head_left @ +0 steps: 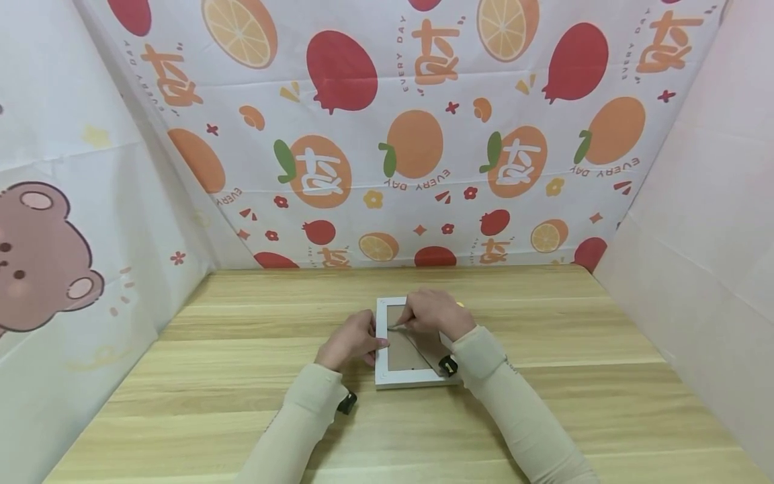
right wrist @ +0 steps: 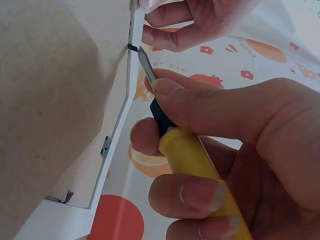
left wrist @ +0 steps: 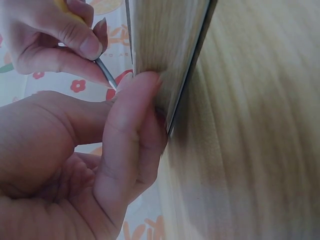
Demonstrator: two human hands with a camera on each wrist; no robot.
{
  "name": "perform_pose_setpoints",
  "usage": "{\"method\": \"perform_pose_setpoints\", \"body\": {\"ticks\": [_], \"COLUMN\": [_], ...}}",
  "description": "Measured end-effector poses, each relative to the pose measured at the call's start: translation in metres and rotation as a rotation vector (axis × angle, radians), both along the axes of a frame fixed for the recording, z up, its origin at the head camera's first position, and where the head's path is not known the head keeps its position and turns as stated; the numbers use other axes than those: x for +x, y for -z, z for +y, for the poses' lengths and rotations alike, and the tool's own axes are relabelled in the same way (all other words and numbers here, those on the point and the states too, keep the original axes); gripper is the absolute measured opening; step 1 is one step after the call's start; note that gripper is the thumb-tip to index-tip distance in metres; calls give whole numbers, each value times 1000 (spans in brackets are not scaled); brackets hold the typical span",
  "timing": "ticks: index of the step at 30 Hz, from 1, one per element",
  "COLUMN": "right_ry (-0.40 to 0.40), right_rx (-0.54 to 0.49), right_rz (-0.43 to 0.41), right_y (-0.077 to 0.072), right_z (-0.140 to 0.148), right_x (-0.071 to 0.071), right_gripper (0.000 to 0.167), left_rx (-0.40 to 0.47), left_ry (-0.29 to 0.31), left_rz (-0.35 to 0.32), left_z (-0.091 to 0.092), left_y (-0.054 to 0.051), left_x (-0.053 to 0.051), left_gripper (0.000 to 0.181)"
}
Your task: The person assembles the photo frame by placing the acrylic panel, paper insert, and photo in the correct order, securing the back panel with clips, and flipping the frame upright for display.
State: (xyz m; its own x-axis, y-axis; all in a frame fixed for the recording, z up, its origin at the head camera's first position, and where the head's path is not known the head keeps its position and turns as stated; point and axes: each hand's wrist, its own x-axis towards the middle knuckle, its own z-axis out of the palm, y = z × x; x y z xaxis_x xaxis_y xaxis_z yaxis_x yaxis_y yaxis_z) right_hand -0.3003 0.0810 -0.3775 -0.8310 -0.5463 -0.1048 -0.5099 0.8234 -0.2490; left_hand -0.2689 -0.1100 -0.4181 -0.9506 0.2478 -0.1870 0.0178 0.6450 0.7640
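Observation:
A white picture frame [head_left: 381, 368] lies on the table with its brown backing board [head_left: 400, 356] facing up. My left hand [head_left: 352, 341] grips the frame's left edge, thumb on top and fingers along the side. In my right hand [head_left: 438, 312] is a screwdriver [right wrist: 187, 155] with a yellow handle and black collar. Its metal shaft, pinched near the tip, touches a small dark metal tab [right wrist: 133, 48] at the inner edge of the frame. More tabs [right wrist: 106, 147] show along that edge. The right hand and sleeve hide the frame's right part in the head view.
The wooden table [head_left: 272, 323] extends around the frame. A fruit-print cloth [head_left: 417, 202] hangs behind it, with pale cloth walls [head_left: 713, 269] on both sides. A dark wrist device [head_left: 448, 366] sits close over the frame's lower right.

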Motion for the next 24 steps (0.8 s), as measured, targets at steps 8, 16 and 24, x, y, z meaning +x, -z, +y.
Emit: {"method": "perform_pose_setpoints", "body": {"ticks": [8,16,24], "right_ry": [3,-7,-18], "right_rx": [9,22,46], "right_rz": [-5,-8,47], "right_y": [0,2,-1], "right_z": [0,-2,1], "right_x": [1,1,0], "right_gripper": [20,21,22], "left_rx": [-3,7,-16], "left_ry": [4,-5,4], "left_rz": [1,-15,-5], "left_z": [0,0,1], "left_y": [-1,-1,-2], "left_x": [1,0,-2], "left_gripper": [24,22,23]}}
